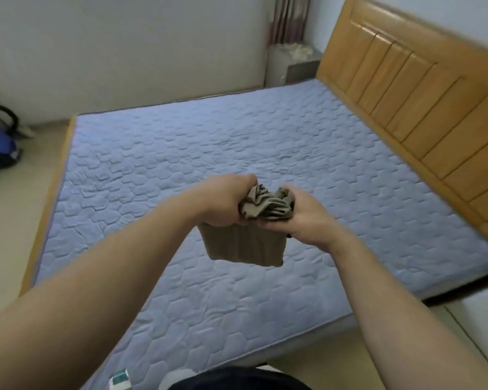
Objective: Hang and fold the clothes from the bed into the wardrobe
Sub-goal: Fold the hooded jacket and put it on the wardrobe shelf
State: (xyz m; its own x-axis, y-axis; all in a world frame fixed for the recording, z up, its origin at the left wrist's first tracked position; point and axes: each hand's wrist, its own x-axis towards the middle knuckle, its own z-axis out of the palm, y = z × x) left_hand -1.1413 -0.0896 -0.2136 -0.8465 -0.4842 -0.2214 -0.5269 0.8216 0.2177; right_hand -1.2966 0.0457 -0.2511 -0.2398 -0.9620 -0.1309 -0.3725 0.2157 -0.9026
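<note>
Above the near half of the bed (265,136), the left grip (226,201) and right grip (296,218), both bare hands, hold a khaki garment (245,244) clear of the mattress. Their fingers curl round its bunched top, and the rest hangs folded below.

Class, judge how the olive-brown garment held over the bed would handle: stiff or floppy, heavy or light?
Probably floppy: the garment bunches into creases between the left hand and right hand. Likely light: the hanging lower part looks thin.
</note>
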